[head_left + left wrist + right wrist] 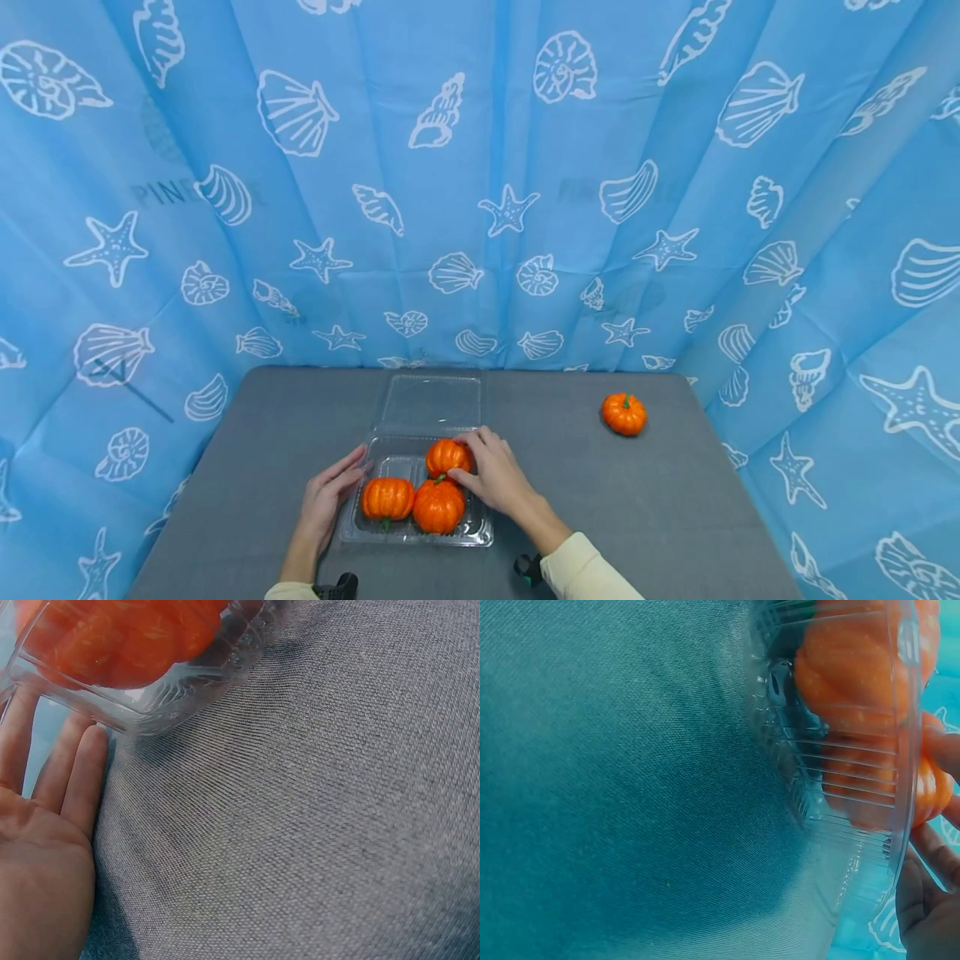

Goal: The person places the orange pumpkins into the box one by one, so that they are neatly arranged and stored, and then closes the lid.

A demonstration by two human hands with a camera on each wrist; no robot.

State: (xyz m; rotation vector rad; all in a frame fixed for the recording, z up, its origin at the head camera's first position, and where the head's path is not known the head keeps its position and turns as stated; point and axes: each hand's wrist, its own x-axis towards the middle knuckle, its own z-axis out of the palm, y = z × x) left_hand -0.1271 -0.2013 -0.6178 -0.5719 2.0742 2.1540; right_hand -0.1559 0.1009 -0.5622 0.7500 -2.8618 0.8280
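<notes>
A clear plastic clamshell container (352, 533) lies on the table with its lid folded back. Inside are three small orange pumpkins: one at left (387, 497), one at front right (438, 507) and one at back right (447, 458). My right hand (498, 475) grips the back-right pumpkin between thumb and fingers; the right wrist view shows this through the container's ribbed wall. At the container's left side, my left hand (327, 500) rests its extended fingers against the rim, as the left wrist view (52, 817) also shows.
Another orange pumpkin (623, 414) sits on the grey table (637, 517) at the back right. The transparent lid (431, 402) extends toward the table's far edge. A blue curtain (480, 167) with white shells hangs behind and at both sides.
</notes>
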